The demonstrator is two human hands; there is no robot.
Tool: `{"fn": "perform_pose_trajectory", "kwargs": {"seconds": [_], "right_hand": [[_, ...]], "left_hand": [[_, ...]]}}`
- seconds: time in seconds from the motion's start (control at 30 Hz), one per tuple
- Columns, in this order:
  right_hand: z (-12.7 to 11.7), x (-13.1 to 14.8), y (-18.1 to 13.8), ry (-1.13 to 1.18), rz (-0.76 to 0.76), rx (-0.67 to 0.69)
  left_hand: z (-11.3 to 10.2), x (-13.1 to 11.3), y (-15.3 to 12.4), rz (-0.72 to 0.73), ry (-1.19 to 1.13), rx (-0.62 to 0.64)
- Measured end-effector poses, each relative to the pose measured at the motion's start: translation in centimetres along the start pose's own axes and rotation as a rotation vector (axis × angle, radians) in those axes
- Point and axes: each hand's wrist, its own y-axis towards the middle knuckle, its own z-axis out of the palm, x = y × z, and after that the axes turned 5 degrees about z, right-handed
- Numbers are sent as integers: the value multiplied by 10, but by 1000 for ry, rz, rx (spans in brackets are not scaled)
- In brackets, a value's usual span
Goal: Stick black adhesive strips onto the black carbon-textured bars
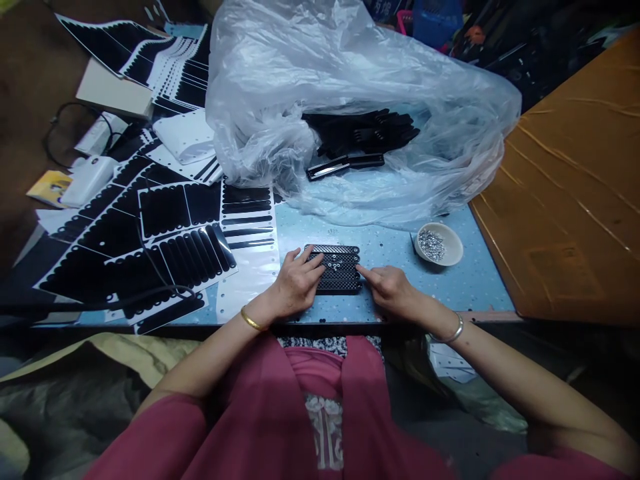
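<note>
Several black perforated strips lie side by side near the front edge of the blue table, with a few small silver bits on top. My left hand rests on their left end, fingers stretched out over the strips. My right hand sits at their right end, index finger pointing at and touching the strips, other fingers curled under. Neither hand lifts anything.
A small white bowl of silver studs stands to the right. A big clear plastic bag with black parts lies behind. Black-and-white sticker sheets, a cable and a white device cover the left. A brown board borders the right.
</note>
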Motion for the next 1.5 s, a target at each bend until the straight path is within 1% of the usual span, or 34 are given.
{"fn": "perform_pose_trajectory", "kwargs": {"seconds": [0.07, 0.13, 0.23, 0.3, 0.4, 0.5, 0.57, 0.67, 0.77, 0.87, 1.0, 1.17, 1.37, 1.43, 1.5], "right_hand": [[-1, -2, 0, -106, -57, 18], [-4, -4, 2, -114, -74, 38], [-8, -7, 6, 0, -39, 64], [-9, -7, 8, 90, -1, 61], [-9, -4, 7, 161, 44, 55], [-9, -2, 6, 170, 68, 60], [-8, -1, 5, 154, 69, 52], [-7, -3, 4, 109, 30, 34], [-4, -6, 2, 48, -47, -9], [1, -8, 0, 5, -93, -54], [7, -8, -2, -12, -86, -79], [7, -7, -2, -11, -83, -87], [3, -5, -1, -60, -147, -99], [2, -4, -1, -90, -166, -77], [1, -3, -1, -118, -181, -63]], "left_hand": [[0, 0, -1, -8, 0, -17], [0, 0, -2, -19, 6, -48], [1, 0, -2, -32, 17, -87], [1, 0, -2, -36, 19, -83], [-1, 2, -3, -77, 22, -57], [-3, 4, -5, -127, 42, -30], [-4, 3, -7, -117, 68, 13], [-6, -1, -10, -65, 120, 96], [-10, -5, -14, -57, 175, 152], [-15, -5, -22, -76, 225, 169], [-22, 1, -32, -89, 265, 174], [-26, 7, -36, -128, 263, 211], [-18, 4, -39, -100, 242, 218], [-19, 5, -38, -81, 232, 251], [-24, 8, -35, -47, 234, 297]]}}
